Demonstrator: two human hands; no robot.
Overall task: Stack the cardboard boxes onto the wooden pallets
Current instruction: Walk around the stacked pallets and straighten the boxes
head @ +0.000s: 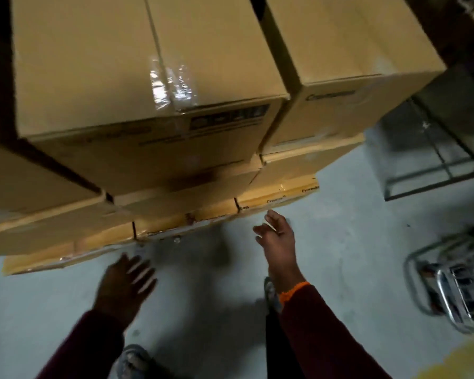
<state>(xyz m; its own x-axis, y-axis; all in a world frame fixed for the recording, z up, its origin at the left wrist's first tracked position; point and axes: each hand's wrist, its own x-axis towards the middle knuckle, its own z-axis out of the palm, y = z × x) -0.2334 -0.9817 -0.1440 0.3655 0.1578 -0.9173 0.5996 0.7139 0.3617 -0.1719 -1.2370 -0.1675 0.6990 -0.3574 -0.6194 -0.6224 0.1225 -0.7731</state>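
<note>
Standing by a tall stack of cardboard boxes (148,77) w/ my left hand (126,283) & right hand (277,239) empty, fingers loose, low near its base; upper boxes sit uneven w/ gaps, so a bump could topple one onto me.

— What colour are the boxes (93,64)?
— Tan cardboard, dark print on the sides. The floor (353,228) is pale grey-blue.
— And the sleeves (326,337)?
— Dark maroon, with an orange band (293,291) at the right wrist.
</note>
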